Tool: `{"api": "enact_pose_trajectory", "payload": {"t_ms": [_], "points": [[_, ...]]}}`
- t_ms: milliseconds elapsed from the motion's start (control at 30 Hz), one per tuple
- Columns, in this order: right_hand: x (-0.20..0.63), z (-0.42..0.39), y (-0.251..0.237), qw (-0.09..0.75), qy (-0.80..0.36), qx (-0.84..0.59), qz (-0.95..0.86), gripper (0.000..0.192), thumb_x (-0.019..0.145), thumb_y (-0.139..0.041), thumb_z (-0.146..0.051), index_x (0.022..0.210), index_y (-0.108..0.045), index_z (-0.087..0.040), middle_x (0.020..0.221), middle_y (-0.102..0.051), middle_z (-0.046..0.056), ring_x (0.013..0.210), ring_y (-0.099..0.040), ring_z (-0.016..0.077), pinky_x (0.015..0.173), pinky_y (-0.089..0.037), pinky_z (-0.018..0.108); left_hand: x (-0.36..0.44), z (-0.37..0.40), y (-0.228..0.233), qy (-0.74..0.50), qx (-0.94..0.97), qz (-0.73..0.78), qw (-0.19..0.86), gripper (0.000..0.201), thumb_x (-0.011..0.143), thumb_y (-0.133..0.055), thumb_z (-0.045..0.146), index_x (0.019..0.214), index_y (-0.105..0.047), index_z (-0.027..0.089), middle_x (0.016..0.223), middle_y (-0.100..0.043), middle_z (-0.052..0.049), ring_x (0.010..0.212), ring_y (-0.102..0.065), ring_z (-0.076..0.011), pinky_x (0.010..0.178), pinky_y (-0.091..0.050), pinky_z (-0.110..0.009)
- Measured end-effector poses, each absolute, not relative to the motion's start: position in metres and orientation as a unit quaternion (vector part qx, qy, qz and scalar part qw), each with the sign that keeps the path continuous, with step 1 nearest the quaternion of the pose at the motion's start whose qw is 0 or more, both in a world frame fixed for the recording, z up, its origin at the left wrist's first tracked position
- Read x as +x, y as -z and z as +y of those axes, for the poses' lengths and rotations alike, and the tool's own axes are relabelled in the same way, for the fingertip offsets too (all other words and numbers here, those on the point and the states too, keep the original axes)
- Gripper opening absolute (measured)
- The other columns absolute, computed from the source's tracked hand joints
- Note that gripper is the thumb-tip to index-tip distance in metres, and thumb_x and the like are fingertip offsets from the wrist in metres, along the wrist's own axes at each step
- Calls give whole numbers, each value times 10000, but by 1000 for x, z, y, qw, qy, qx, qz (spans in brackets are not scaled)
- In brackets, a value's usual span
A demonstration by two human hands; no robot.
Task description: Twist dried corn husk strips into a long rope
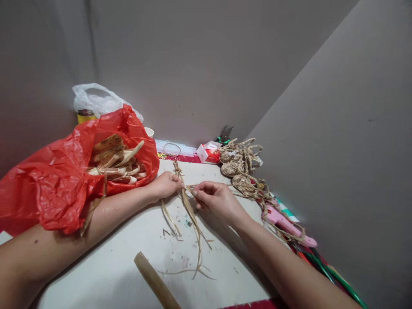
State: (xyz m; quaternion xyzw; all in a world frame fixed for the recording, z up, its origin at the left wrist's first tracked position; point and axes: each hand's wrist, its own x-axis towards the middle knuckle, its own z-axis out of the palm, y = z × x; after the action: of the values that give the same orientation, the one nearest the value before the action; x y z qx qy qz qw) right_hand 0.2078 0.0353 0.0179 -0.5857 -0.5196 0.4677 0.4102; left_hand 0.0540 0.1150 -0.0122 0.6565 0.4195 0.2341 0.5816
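Note:
Dried plant-fibre strips (189,208) run down the middle of the white board, bunched and knotted at their far end. My left hand (168,185) is closed on the bunch just below the knot. Pinched between the thumb and forefinger of my right hand (219,199) is one strand of the fibre, drawn out to the right. Loose strip ends trail toward me over the board. A separate strip (170,219) hangs down under my left hand. Nearer to me lies a thick pale-brown stalk (156,281).
At left, a red plastic bag (67,171) holds dried husk-like strips (117,161). A white bag (96,101) stands behind it. Coiled woven cord pieces (240,165), a small red-and-white box (208,152), pliers (224,135) and a pink-handled tool (286,223) line the right edge.

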Motion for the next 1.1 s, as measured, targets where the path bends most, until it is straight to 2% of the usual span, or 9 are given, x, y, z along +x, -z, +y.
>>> {"api": "enact_pose_trajectory", "payload": {"t_ms": [100, 200, 333, 467, 700, 767, 900, 1000, 1100], "points": [[203, 43, -3, 420, -445, -588, -529, 274, 637, -672, -393, 640, -527, -160, 487, -522, -37, 394, -451, 76, 405, -369, 209, 54, 114, 10, -238, 651, 407, 594, 191, 700, -573, 283, 575, -525, 147, 377, -320, 77, 358, -228, -40, 407, -151, -211], [207, 46, 7, 428, -410, -596, -542, 236, 664, -650, -357, 741, -543, -162, 474, -511, -49, 397, -455, 87, 407, -359, 208, 55, 115, 10, -237, 650, 396, 603, 203, 716, -558, 290, 578, -524, 145, 382, -313, 78, 365, -220, -40, 415, -152, -214], [213, 49, 14, 404, -362, -613, -575, 290, 700, -621, -377, 856, -608, -134, 490, -503, -44, 422, -443, 97, 434, -359, 222, 55, 116, 9, -229, 653, 392, 606, 209, 734, -547, 303, 600, -544, 142, 388, -308, 77, 371, -222, -41, 426, -157, -222], [218, 53, 19, 366, -323, -617, -617, 263, 742, -570, -380, 746, -642, -128, 561, -542, -4, 490, -443, 102, 472, -360, 225, 54, 117, 9, -224, 664, 392, 596, 193, 730, -556, 311, 641, -574, 140, 391, -295, 79, 369, -208, -44, 426, -141, -235], [218, 56, 8, 290, -152, -620, -713, 138, 736, -501, -221, 618, -551, -167, 633, -569, 1, 603, -499, 117, 590, -393, 229, 52, 115, 8, -229, 689, 384, 570, 210, 722, -556, 314, 612, -573, 137, 405, -311, 73, 401, -236, -46, 448, -176, -224], [213, 57, 3, 274, -198, -637, -693, 121, 725, -490, -198, 608, -514, -174, 563, -551, -12, 530, -498, 108, 526, -383, 216, 52, 116, 10, -232, 695, 383, 562, 208, 717, -549, 308, 599, -558, 137, 421, -332, 69, 414, -259, -50, 454, -196, -220], [210, 62, -2, 271, -392, -651, -590, 103, 752, -502, -232, 668, -462, -190, 486, -538, -44, 333, -404, 71, 344, -275, 183, 54, 122, 20, -253, 729, 367, 519, 211, 702, -534, 306, 578, -540, 135, 482, -387, 54, 463, -310, -61, 479, -239, -217], [217, 64, -4, 255, -505, -615, -550, 156, 781, -531, -310, 715, -478, -179, 492, -558, -43, 295, -345, 48, 307, -219, 169, 56, 126, 27, -262, 747, 346, 504, 211, 703, -521, 307, 581, -534, 135, 501, -400, 52, 487, -332, -68, 495, -263, -215], [225, 62, -7, 223, -592, -560, -535, 225, 777, -554, -357, 693, -514, -152, 481, -545, -40, 298, -350, 33, 315, -233, 159, 56, 126, 28, -267, 750, 340, 502, 205, 709, -510, 301, 596, -547, 133, 503, -414, 50, 489, -342, -73, 492, -268, -212]]}}
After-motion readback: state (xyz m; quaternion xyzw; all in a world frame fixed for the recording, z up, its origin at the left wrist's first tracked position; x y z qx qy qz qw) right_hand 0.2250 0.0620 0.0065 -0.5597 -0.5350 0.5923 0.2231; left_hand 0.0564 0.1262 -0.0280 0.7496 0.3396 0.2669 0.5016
